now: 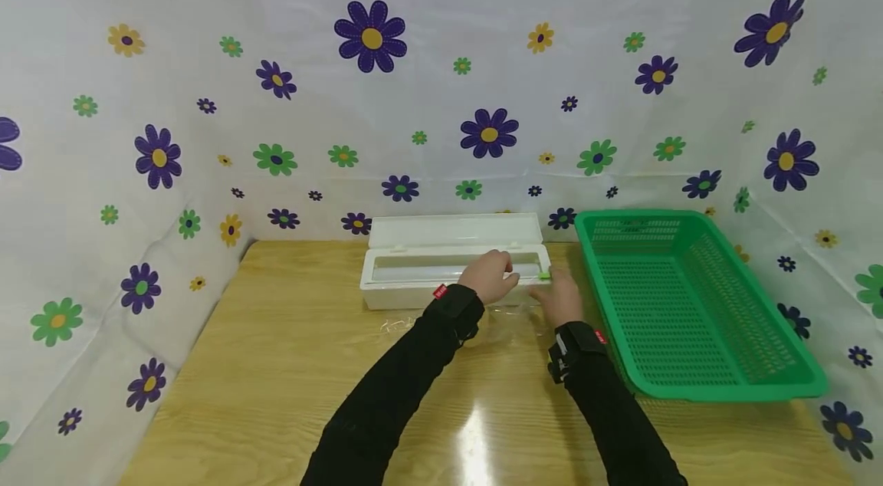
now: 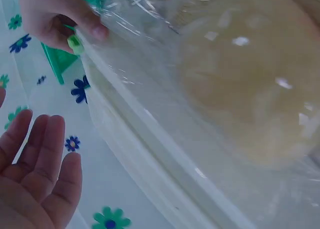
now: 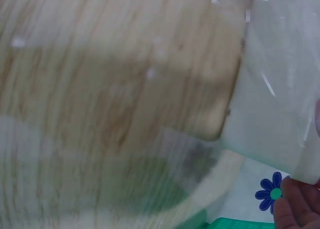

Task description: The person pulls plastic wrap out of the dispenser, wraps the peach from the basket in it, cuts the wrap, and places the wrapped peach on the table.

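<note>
A long white plastic wrap dispenser (image 1: pixel 386 296) lies near the back of the table with its lid (image 1: pixel 455 231) raised. Inside it rests a pale roll (image 1: pixel 414 272). Clear plastic wrap (image 2: pixel 240 79) hangs over its front and spreads onto the table. At the dispenser's right end sits a small green slide cutter (image 1: pixel 544 276). My right hand (image 1: pixel 562 298) grips that end beside the cutter, its thumb on the front and its fingers around the corner. Over the right part of the opening is my left hand (image 1: pixel 487 277); in the left wrist view its fingers (image 2: pixel 47 149) are spread and hold nothing.
A green plastic basket (image 1: pixel 614 317) stands to the right, close to my right forearm. The wooden table (image 1: pixel 276 379) extends left and toward me. Behind it hangs a white cloth (image 1: pixel 428 103) printed with flowers.
</note>
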`<control>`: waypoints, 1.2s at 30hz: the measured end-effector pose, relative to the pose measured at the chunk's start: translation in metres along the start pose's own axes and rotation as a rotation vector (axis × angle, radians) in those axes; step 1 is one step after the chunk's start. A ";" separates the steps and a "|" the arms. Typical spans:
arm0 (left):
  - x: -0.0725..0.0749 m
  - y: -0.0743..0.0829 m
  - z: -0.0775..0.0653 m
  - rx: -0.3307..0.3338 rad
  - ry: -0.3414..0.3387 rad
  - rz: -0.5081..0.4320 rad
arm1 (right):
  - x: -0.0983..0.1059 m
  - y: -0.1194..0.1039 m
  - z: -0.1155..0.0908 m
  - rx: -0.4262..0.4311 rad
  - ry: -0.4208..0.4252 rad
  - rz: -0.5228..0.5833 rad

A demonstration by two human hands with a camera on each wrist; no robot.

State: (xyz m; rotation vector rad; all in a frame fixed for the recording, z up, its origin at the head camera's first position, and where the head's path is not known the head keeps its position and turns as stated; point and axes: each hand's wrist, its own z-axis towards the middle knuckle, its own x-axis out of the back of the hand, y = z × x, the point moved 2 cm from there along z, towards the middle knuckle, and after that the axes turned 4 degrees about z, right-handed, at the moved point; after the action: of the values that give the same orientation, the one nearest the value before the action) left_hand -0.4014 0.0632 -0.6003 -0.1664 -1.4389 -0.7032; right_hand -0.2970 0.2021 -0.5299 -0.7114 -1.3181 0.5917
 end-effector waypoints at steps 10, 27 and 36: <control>0.052 0.071 0.006 -0.017 -0.188 0.109 | -0.001 0.000 0.002 0.006 0.014 -0.041; 0.092 0.133 -0.018 -0.028 -0.175 0.314 | -0.057 0.102 0.052 0.321 0.303 -0.217; 0.042 0.117 0.009 0.002 -0.109 0.394 | -0.075 0.138 0.069 0.321 0.307 -0.217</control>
State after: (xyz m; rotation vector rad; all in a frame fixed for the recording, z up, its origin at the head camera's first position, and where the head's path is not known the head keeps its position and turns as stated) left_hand -0.3479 0.1456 -0.5240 -0.4788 -1.4538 -0.3734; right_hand -0.3765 0.2454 -0.6756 -0.3714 -0.9698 0.4812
